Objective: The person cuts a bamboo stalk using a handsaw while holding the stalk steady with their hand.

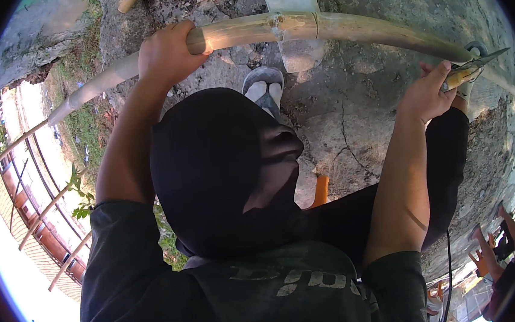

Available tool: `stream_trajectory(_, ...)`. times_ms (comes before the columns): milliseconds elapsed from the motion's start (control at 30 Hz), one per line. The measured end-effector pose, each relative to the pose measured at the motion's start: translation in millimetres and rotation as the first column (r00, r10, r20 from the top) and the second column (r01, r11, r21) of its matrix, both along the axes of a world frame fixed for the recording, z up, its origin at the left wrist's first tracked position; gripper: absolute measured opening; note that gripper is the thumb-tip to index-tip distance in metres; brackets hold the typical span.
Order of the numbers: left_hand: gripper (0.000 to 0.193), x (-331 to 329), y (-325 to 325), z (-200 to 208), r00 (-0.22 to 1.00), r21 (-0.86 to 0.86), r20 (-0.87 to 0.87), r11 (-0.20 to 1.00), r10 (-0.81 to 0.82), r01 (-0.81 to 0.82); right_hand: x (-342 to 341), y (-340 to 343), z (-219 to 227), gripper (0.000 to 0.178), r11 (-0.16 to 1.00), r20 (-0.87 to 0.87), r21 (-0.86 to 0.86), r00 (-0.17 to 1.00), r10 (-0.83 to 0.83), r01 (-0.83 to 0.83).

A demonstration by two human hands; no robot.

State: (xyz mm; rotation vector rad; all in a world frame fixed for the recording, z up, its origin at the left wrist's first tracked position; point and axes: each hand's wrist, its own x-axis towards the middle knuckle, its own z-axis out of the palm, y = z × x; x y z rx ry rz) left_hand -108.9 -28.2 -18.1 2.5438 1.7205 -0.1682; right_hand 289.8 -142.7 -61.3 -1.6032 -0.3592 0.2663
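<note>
We record one bamboo pole (356, 25), spanning the view from left to right in front of the person; one left hand (170, 54), wrapped firmly around the pole; one right hand (430, 93), closed on the handle of a knife (461, 77), near the pole's right-hand stretch; whether the blade touches bamboo, we cannot tell; one pale slab (299, 56), partly behind the pole.

Bamboo pole (295, 26), knife (465, 74) nr R end
</note>
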Motion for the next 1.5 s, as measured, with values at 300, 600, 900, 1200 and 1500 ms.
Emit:
stream_trajectory(300, 0.042, -6, -22, -9, 0.992, 0.248, 0.084, 0.966, -0.095, 0.071, 7, 20, -3, 0.047, 0.996, 0.015, -0.054, 0.998, -0.069, 0.069)
stream_trajectory(600, 0.045, -3, 0, 15, 0.995, -0.184, 0.007, 0.978, -0.100, 0.100, 21, 21, -26, 0.056, 0.985, -0.056, 0.074, 0.987, -0.153, 0.157)
stream_trajectory(900, 0.038, 2, 2, 21, 0.999, -0.308, 0.041, 0.951, 0.027, -0.012, -15, 17, -17, 0.051, 0.972, -0.105, -0.171, 0.978, -0.180, 0.160)
stream_trajectory(1200, 0.047, 6, 4, 24, 0.992, -0.373, 0.098, 0.927, 0.079, -0.037, -14, 16, -32, 0.046, 0.995, -0.048, -0.090, 0.998, -0.051, 0.047)
stream_trajectory(1500, 0.048, 17, 5, 25, 0.993, -0.361, 0.085, 0.931, 0.079, -0.043, -15, 6, -19, 0.034, 0.960, 0.045, -0.276, 0.999, -0.026, 0.037)
